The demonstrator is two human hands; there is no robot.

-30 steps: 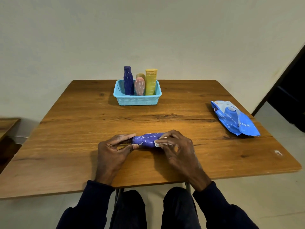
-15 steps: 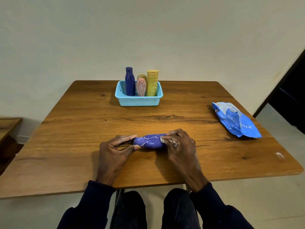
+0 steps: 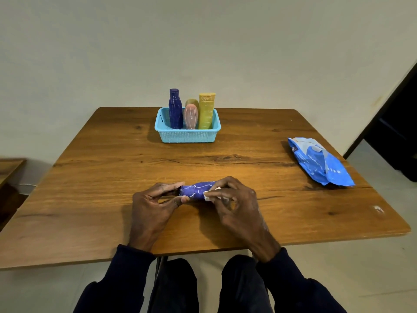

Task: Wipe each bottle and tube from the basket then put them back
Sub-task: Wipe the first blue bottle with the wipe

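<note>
A purple tube [image 3: 196, 191] with white markings lies sideways just above the wooden table [image 3: 112, 177], near its front edge. My left hand [image 3: 153, 206] pinches the tube's left end between thumb and fingers. My right hand [image 3: 234, 204] wraps the tube's right end and presses a small white wipe [image 3: 208, 195] against it. At the back of the table a light blue basket [image 3: 187, 135] holds a dark blue bottle [image 3: 175, 109], a pink bottle [image 3: 191, 116], an olive bottle [image 3: 192, 102] behind it and a yellow tube [image 3: 206, 110], all upright.
A blue pack of wipes [image 3: 320, 162] lies near the table's right edge. A wall stands behind the table, a dark doorway opens at the far right, and a second wooden surface [image 3: 9, 168] shows at the left. My knees are under the front edge.
My right hand with the wipe slid a little along the tube's right end and back. The left hand kept its pinch.
</note>
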